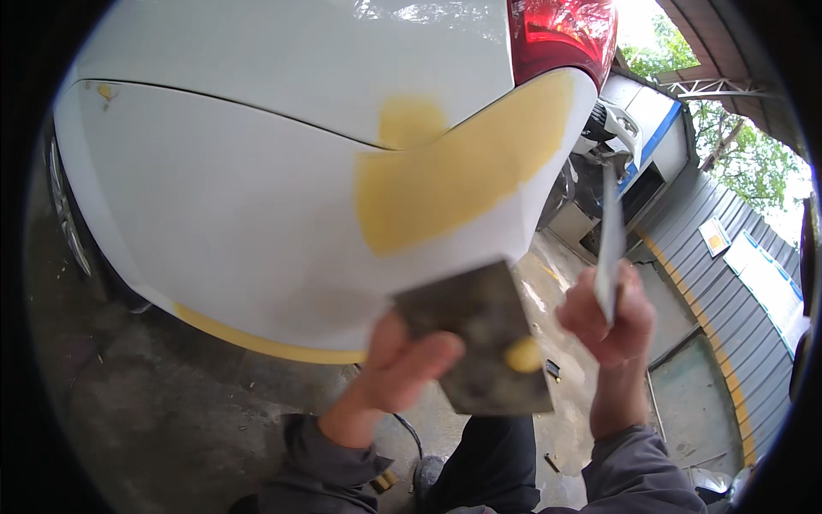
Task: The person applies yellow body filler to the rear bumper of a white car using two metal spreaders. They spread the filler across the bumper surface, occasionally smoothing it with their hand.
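Observation:
My left hand (401, 364) is closed on the left edge of a dark, flat mixing board (475, 334), thumb on its upper face. A small dab of yellow putty (523, 355) sits near the board's right side. My right hand (612, 315) is wrapped round a thin, pale spreader (610, 240), seen nearly edge-on and blurred, pointing up. Both hands are in front of a white car's rear bumper (231, 188), apart from it. A wide yellow putty patch (454, 188) covers the bumper's right corner, below the red tail light (565, 38).
Another yellow strip (265, 344) runs along the bumper's lower edge. A black hose (409, 433) lies on the concrete floor (154, 403) near my shoe. To the right stand a corrugated metal wall (728, 291) and car parts (621, 128).

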Tool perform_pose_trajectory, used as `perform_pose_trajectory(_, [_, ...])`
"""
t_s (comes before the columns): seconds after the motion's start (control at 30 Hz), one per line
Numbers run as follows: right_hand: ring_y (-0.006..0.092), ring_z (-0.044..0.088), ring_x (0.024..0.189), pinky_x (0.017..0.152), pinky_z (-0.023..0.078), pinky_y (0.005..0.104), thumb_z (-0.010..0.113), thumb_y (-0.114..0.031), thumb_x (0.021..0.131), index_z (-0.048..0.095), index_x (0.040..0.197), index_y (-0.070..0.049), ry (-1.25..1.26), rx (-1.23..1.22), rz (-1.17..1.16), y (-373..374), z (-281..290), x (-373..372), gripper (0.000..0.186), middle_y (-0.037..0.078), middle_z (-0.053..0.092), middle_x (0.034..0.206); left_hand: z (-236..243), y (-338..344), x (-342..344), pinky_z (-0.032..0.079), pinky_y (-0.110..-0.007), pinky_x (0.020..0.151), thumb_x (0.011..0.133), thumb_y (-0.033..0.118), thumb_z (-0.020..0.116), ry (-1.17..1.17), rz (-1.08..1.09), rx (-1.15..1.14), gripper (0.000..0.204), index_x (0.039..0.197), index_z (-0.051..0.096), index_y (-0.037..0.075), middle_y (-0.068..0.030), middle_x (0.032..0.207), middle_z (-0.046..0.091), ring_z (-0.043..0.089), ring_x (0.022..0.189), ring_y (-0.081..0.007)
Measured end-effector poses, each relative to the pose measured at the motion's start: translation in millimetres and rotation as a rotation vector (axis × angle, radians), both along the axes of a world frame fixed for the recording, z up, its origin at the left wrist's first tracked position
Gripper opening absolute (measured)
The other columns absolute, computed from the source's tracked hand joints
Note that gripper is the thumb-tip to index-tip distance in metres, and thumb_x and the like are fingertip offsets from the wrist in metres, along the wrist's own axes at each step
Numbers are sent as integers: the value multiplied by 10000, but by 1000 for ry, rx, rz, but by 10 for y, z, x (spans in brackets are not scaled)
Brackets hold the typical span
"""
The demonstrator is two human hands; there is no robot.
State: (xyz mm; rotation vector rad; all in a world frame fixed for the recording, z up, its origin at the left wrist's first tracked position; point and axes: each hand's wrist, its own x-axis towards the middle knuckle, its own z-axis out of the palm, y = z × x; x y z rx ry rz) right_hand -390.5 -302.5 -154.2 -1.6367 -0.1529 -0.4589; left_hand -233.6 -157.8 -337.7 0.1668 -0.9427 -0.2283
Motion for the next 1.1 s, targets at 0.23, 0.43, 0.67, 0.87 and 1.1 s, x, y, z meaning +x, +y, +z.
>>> perform_pose_trajectory(0.23, [103, 482, 646, 560, 369, 268, 717, -217, 968, 650, 1210, -48, 135, 385, -89, -283, -671, -348, 303, 32, 646, 914, 197, 9, -360, 431, -366, 1083, 1038, 193, 596, -59, -376, 86, 419, 1375, 573, -54, -107, 1332, 651, 597, 1217, -183])
perform_pose_trajectory(0.43, [180, 694, 1069, 901, 567, 333, 727, -124, 947, 594, 1350, -32, 4, 425, -121, -171, -1179, -362, 434, 87, 703, 1236, 435, -145, -521, 321, -545, 1194, 944, 114, 659, -474, 274, 36, 189, 1054, 685, -38, -167, 1061, 713, 685, 1021, -366])
perform_pose_trajectory(0.67, [139, 679, 1052, 886, 554, 313, 742, -66, 922, 634, 1292, -16, 54, -2, -229, -242, -1183, -571, 388, 71, 717, 1190, 464, -85, -637, 486, -480, 792, 952, 74, 646, -375, 304, 152, 96, 965, 656, -21, -168, 880, 662, 643, 780, -374])
perform_pose_trajectory(0.87, [118, 655, 995, 868, 539, 307, 752, -90, 940, 655, 1227, 6, 85, -392, -234, -17, -595, -339, 318, 37, 714, 1109, 538, 114, -480, 446, -462, 678, 964, 91, 650, -475, 287, 260, 105, 929, 631, -7, -145, 773, 579, 570, 709, -392])
perform_pose_trajectory(1.1, [113, 626, 1085, 948, 502, 283, 584, -213, 1072, 542, 1357, 14, -49, -382, -267, 222, -25, 226, 367, 66, 680, 1204, 388, 459, -146, 513, -457, 1020, 991, 220, 636, -172, 273, 219, 408, 1287, 603, -58, -155, 1161, 677, 658, 1076, -310])
